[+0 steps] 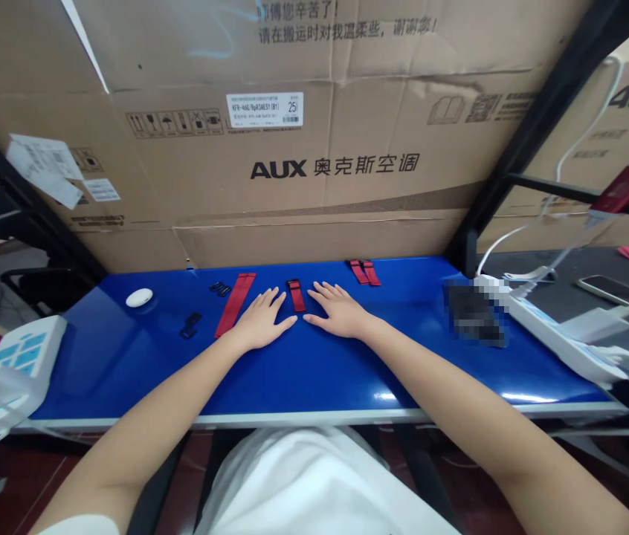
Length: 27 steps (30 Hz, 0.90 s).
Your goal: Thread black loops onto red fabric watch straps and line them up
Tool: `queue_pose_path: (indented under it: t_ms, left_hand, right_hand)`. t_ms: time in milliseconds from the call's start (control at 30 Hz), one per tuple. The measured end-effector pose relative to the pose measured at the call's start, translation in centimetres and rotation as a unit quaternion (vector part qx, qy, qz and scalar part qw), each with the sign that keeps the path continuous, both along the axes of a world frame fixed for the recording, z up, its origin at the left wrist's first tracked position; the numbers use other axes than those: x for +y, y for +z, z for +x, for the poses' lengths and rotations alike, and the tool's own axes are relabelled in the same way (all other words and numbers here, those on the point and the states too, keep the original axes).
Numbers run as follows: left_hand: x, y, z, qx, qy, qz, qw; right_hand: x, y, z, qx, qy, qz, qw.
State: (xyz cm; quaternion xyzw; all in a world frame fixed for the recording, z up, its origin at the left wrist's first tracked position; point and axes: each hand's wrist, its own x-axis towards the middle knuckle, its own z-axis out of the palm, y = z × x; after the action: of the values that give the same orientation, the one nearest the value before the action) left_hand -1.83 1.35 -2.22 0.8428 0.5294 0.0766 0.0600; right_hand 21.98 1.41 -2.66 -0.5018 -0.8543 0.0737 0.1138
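My left hand (262, 319) lies flat on the blue tabletop (303, 379), fingers stretched out and thumb pointing right. My right hand (340, 310) rests the same way, its thumb apart from the left one. Between the fingertips of both hands sits a short red strap with a black buckle (297, 296). Longer red webbing strips (235, 305) lie just left of my left hand. Black plastic buckles (190, 325) are farther left, with more black buckles (219, 288) behind them. Two short red straps with black buckles (363, 273) lie beyond my right hand.
A cardboard wall (314, 200) closes off the back. At the right are a pixelated dark object (473, 313) and a white power strip (554, 334) with cables. To the left stand a white round case (139, 297) and a white device with blue panels (24, 357).
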Motion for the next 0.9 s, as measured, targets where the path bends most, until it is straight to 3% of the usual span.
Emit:
queue_pose_path:
  t_ms: [900]
  left_hand:
    - [-0.06, 0.04, -0.01, -0.012, 0.003, -0.003, 1.0]
  right_hand:
    - [0.03, -0.04, -0.04, -0.003, 0.0, 0.001, 1.0]
